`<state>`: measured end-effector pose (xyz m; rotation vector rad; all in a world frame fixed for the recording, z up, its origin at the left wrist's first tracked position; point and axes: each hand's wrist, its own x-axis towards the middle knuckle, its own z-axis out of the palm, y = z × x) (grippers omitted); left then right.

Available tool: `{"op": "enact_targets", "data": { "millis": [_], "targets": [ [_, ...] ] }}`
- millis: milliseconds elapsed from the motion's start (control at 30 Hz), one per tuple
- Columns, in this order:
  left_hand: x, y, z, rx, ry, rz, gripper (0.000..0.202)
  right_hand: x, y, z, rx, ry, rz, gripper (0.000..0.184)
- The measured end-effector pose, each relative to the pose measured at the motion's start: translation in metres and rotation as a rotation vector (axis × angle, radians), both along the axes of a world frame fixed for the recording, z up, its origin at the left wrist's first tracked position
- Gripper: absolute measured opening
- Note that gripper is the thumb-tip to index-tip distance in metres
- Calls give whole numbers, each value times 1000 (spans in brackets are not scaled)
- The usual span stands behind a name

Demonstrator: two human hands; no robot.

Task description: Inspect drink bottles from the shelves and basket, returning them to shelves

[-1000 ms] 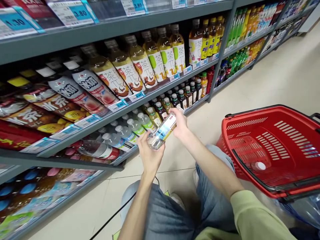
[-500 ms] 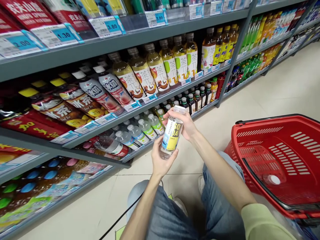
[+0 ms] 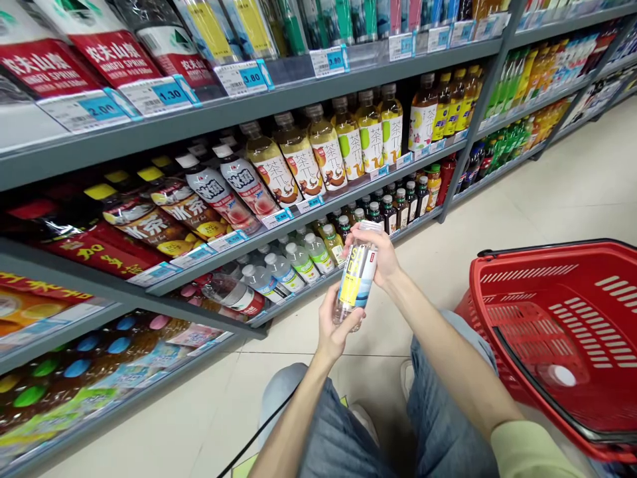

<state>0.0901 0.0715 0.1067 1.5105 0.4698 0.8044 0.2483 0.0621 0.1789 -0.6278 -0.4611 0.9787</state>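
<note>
I hold a clear soda bottle (image 3: 356,277) with a yellow, blue and white label upright in front of me, above my knees. My left hand (image 3: 332,330) cups its base from below, fingers closed round it. My right hand (image 3: 379,257) grips its upper part near the white cap. The bottle is close to the lowest shelf's row of small bottles (image 3: 293,262).
Grey store shelves (image 3: 279,106) full of tea and water bottles run along the left. A red shopping basket (image 3: 562,332) stands on the tiled floor at my right, with a white-capped bottle (image 3: 560,376) inside. The aisle floor (image 3: 572,179) stretches ahead.
The bottle went from lying tilted across my hands to standing upright, then turned slightly so its label faces more to the left. The view has shifted a little upward and rightward.
</note>
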Motion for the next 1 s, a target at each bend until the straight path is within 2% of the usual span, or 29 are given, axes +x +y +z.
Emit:
{"op": "enact_targets", "data": {
  "millis": [167, 300, 367, 467, 533, 600, 700, 833, 1000],
  "targets": [
    [-1, -1, -6, -22, 12, -28, 57, 0, 2, 0, -94, 8, -57, 24],
    [-1, 1, -7, -40, 9, 17, 58, -3, 5, 0, -180, 48, -140, 21],
    [2, 4, -7, -49, 33, 89, 57, -3, 9, -2, -241, 115, -234, 19],
    [7, 11, -8, -7, 39, 282, 54, -4, 14, -9, -324, 283, -380, 17],
    [10, 15, -9, 20, 0, 390, 56, -3, 17, -15, -368, 385, -401, 15],
    [12, 16, -10, 3, -25, 424, 61, -1, 18, -19, -400, 431, -360, 12],
    [12, 15, -9, -128, -21, 392, 64, 3, 16, -20, -403, 416, -291, 12],
    [11, 14, -6, -424, -50, 323, 59, 6, 12, -14, -367, 383, -216, 15],
    [12, 15, -4, -736, -32, 153, 50, 6, 11, -10, -363, 358, -185, 19]
  ]
}}
